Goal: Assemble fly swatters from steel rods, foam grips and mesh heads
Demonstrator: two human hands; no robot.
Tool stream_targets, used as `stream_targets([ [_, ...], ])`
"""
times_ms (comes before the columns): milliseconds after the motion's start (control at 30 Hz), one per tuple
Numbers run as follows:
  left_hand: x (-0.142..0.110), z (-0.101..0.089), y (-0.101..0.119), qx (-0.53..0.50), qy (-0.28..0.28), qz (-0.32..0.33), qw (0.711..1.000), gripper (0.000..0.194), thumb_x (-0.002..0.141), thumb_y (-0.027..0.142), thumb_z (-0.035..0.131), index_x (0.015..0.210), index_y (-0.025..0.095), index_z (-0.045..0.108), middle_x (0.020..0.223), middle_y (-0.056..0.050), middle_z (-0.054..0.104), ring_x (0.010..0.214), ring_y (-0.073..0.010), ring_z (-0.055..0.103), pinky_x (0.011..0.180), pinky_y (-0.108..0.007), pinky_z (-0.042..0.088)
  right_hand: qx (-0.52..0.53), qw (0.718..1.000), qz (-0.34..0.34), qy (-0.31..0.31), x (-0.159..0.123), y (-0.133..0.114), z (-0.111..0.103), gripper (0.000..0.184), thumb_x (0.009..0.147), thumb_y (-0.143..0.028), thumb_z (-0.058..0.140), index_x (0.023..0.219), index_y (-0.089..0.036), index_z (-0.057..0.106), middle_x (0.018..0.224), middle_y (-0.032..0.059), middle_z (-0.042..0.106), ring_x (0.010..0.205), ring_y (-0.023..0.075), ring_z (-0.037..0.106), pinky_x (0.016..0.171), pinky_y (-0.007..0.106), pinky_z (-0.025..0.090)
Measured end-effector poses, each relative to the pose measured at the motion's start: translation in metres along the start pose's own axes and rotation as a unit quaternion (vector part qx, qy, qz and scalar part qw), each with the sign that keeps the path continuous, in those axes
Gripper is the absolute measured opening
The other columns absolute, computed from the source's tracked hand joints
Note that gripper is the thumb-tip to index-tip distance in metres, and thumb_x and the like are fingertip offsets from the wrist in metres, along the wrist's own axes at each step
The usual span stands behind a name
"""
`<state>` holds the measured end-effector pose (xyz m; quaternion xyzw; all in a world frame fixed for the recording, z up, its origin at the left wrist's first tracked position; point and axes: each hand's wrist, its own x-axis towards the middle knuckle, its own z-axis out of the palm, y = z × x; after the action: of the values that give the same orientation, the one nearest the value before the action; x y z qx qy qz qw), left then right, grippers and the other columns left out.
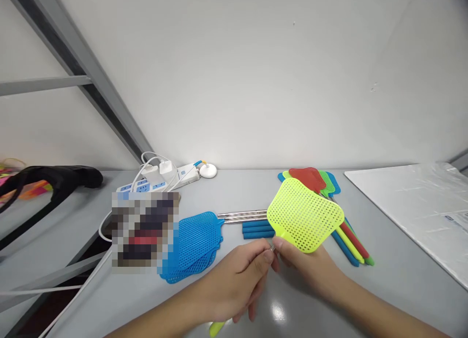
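Note:
My right hand [305,262] pinches the neck of a yellow fly swatter head [303,213], a perforated paddle tilted upward. My left hand [241,279] is closed around a metal rod, whose shiny tip shows between the two hands at the swatter neck. A yellow-green handle end [216,328] sticks out below my left hand; most of the rod is hidden by the fingers. Left of my hands lie stacked blue swatter heads [199,243]. Just beyond my hands are several metal rods [243,216] and blue handles [258,229], partly covered.
Several swatters with a red head [309,178] on top lie at the right back. A power strip [186,176] with white cables stands at the left back, near a blurred-out object [144,233]. A white wrapped board [413,196] lies right; a black strap [54,177] lies left.

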<state>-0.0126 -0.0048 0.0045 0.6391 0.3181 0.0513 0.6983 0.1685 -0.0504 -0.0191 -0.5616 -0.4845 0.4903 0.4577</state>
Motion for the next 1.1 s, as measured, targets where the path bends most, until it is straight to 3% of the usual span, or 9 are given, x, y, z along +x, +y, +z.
stream_targets([
  [100, 0.003, 0.002, -0.003, -0.035, -0.010, 0.001, 0.999, 0.037, 0.098, 0.054, 0.029, 0.093, 0.022, 0.049, 0.041, 0.012, 0.035, 0.030, -0.0092, 0.032, 0.042, -0.023, 0.041, -0.015, 1.000, -0.003, -0.017, -0.003, 0.001, 0.004, 0.045, 0.089, -0.055, 0.052, 0.058, -0.022, 0.052, 0.061, -0.0005, 0.049, 0.060, 0.0147, 0.045, 0.061, 0.030, 0.038],
  [200, 0.002, 0.002, 0.000, 0.102, 0.069, 0.016, 0.992, 0.037, 0.099, 0.051, 0.032, 0.088, 0.022, 0.052, 0.048, 0.008, 0.039, 0.039, -0.0107, 0.039, 0.043, -0.020, 0.029, -0.032, 0.999, 0.010, 0.031, -0.003, 0.003, 0.006, 0.045, 0.086, -0.055, 0.054, 0.056, -0.023, 0.045, 0.061, -0.0005, 0.046, 0.062, 0.0158, 0.044, 0.063, 0.031, 0.039],
  [300, 0.000, 0.000, 0.004, 0.303, 0.155, 0.060, 0.938, 0.036, 0.099, 0.046, 0.036, 0.077, 0.022, 0.050, 0.053, 0.004, 0.045, 0.045, -0.0116, 0.037, 0.048, -0.025, 0.019, -0.043, 0.997, 0.020, 0.068, -0.003, 0.005, 0.009, 0.045, 0.084, -0.057, 0.056, 0.056, -0.023, 0.042, 0.063, -0.0006, 0.043, 0.063, 0.0163, 0.042, 0.064, 0.032, 0.041],
  [367, 0.000, -0.001, 0.004, 0.390, 0.181, 0.071, 0.900, 0.035, 0.098, 0.044, 0.039, 0.073, 0.022, 0.048, 0.055, 0.002, 0.049, 0.044, -0.0117, 0.035, 0.051, -0.028, 0.014, -0.045, 0.995, 0.022, 0.081, -0.003, 0.006, 0.012, 0.046, 0.083, -0.058, 0.056, 0.057, -0.024, 0.042, 0.064, -0.0003, 0.043, 0.064, 0.0169, 0.043, 0.065, 0.032, 0.042],
  [533, 0.002, -0.002, 0.000, 0.455, 0.179, 0.067, 0.870, 0.031, 0.099, 0.042, 0.037, 0.079, 0.022, 0.050, 0.059, -0.001, 0.058, 0.042, -0.0137, 0.041, 0.052, -0.030, 0.012, -0.046, 0.994, 0.030, 0.092, -0.003, 0.006, 0.017, 0.048, 0.083, -0.061, 0.054, 0.056, -0.024, 0.041, 0.059, -0.0006, 0.040, 0.064, 0.0183, 0.044, 0.066, 0.034, 0.043],
  [700, 0.002, -0.001, -0.006, 0.455, 0.180, 0.081, 0.868, 0.031, 0.099, 0.040, 0.035, 0.083, 0.023, 0.054, 0.062, -0.003, 0.060, 0.042, -0.0137, 0.039, 0.052, -0.031, 0.011, -0.040, 0.998, 0.012, 0.054, -0.005, 0.005, 0.017, 0.048, 0.084, -0.061, 0.054, 0.055, -0.024, 0.046, 0.060, 0.0009, 0.046, 0.060, 0.0171, 0.044, 0.063, 0.032, 0.043],
  [967, 0.003, -0.002, -0.003, 0.411, 0.194, 0.138, 0.880, 0.025, 0.097, 0.038, 0.042, 0.084, 0.024, 0.057, 0.058, 0.001, 0.047, 0.045, -0.0120, 0.023, 0.056, -0.030, 0.013, 0.037, 0.999, -0.036, 0.011, -0.002, 0.004, 0.020, 0.036, 0.088, -0.054, 0.056, 0.069, -0.023, 0.055, 0.070, 0.0004, 0.053, 0.067, 0.0165, 0.050, 0.069, 0.031, 0.046],
  [1100, 0.006, -0.002, -0.002, 0.387, 0.174, 0.129, 0.896, 0.024, 0.096, 0.039, 0.042, 0.082, 0.023, 0.054, 0.056, 0.004, 0.038, 0.045, -0.0120, 0.020, 0.057, -0.029, 0.015, 0.042, 0.999, -0.012, -0.013, -0.001, 0.007, 0.021, 0.034, 0.090, -0.050, 0.057, 0.070, -0.023, 0.052, 0.070, -0.0021, 0.050, 0.067, 0.0146, 0.048, 0.068, 0.028, 0.043],
])
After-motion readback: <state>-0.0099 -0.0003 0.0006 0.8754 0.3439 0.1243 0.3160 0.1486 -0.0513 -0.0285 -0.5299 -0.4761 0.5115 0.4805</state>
